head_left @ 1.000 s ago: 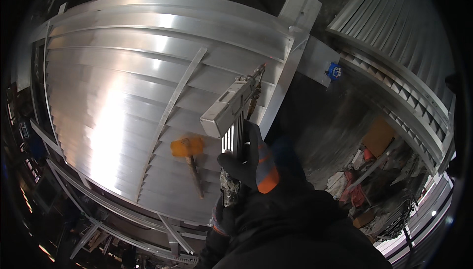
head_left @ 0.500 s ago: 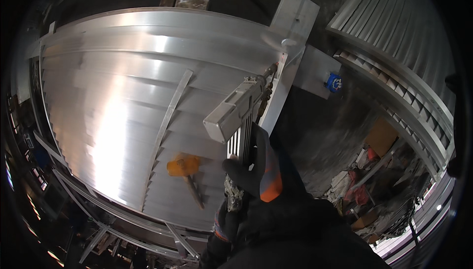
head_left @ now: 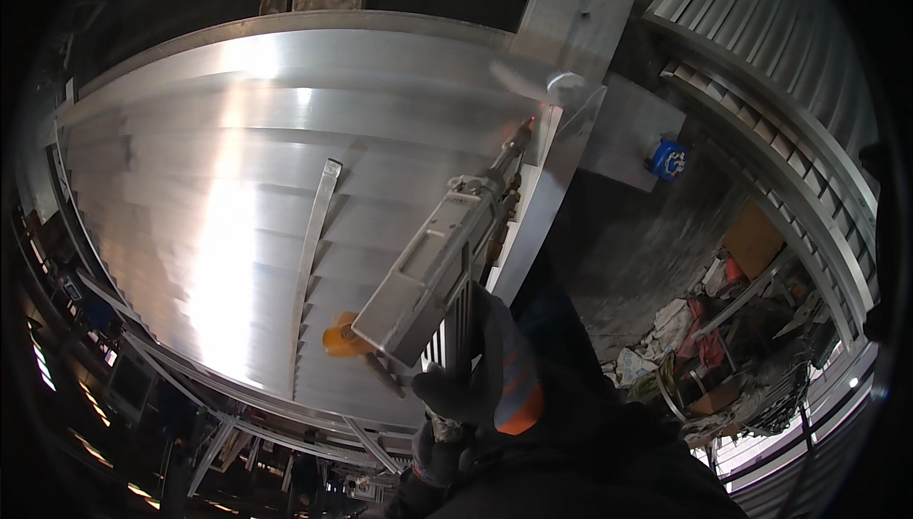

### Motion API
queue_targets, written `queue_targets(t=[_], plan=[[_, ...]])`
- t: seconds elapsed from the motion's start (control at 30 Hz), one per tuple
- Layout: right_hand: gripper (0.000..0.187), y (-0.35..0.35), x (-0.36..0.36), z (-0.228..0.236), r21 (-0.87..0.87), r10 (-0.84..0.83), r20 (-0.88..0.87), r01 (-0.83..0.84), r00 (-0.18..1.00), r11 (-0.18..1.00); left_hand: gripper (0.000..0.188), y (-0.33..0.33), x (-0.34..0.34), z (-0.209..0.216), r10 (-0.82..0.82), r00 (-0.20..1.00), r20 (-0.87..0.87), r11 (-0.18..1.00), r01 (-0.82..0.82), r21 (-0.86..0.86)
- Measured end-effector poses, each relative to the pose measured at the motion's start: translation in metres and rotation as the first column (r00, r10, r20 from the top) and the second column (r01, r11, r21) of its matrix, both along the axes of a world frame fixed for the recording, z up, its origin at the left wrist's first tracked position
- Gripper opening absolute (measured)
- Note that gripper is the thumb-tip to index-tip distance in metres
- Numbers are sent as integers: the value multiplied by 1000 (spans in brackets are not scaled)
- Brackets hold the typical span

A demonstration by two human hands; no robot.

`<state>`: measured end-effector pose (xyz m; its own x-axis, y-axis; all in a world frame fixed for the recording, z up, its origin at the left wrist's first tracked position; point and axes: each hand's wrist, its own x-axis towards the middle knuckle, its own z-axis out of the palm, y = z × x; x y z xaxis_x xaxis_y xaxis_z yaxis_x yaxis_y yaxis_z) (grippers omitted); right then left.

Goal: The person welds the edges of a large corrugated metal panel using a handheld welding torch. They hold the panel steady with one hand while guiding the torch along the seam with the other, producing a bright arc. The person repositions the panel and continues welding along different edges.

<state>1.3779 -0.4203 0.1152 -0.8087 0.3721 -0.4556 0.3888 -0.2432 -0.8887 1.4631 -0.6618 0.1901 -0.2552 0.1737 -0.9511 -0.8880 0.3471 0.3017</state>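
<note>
My gloved right hand (head_left: 490, 367) is wrapped round the grip of a grey handheld welding gun (head_left: 428, 262), likely a laser type. Its narrow nozzle points away from me, close to the far right corner of a large slatted metal panel (head_left: 143, 186), where a small red spot glows. Below the grip, my gloved left hand (head_left: 439, 452) closes round the gun's wrapped cable, partly hidden in shadow. A yellow-headed mallet (head_left: 339, 336) lies on the panel, partly covered by the gun body. Along the panel's right edge runs a pale metal frame bar (head_left: 533, 224).
A loose metal strip (head_left: 314, 272) lies across the slats. Beyond the corner are a flat plate (head_left: 580, 15) and a blue round object (head_left: 669, 160). More slatted panels (head_left: 761, 15) stand at the right, above a heap of scrap and bags (head_left: 666, 338).
The gun body now looks larger and sits lower left, overlapping the mallet. Its nozzle stays near the same corner. The whole view has shifted slightly.
</note>
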Motion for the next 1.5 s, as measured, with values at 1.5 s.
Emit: queue_targets(t=[1.5], plan=[[64, -52, 0, 12, -37, -209, 164, 217, 964, 975, 29, 2, -54, 10, -355, 914, -196, 935, 349, -66]])
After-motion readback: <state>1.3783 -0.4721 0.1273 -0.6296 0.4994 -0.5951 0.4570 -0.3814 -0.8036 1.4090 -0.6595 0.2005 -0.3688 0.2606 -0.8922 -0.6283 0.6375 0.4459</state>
